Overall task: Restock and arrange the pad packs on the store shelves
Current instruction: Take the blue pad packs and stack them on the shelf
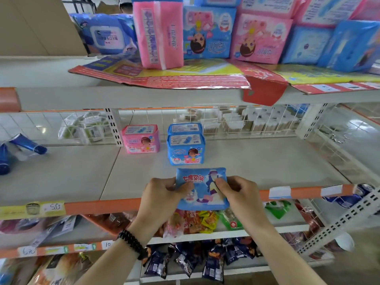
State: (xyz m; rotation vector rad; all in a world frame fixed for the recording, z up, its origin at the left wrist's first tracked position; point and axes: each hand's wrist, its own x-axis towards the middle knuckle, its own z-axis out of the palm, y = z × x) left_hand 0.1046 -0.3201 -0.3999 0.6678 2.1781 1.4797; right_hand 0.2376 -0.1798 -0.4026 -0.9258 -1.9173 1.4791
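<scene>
Middle shelf (pixel 267 161): wide bare board right of frame centre, orange front rail along near edge. Blue pad pack (pixel 202 188) at lower centre, over rail, pinched between both hands: left hand (pixel 162 194) on left edge, right hand (pixel 239 194) on right edge, thumbs on front face. Just beyond: stacked blue packs (pixel 185 144), pink pack (pixel 140 138) at their left, well apart from held pack.

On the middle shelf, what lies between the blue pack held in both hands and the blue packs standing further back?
Nothing: in the head view only bare shelf board separates the held pack, gripped by the left hand and right hand, from the standing blue packs.
</scene>
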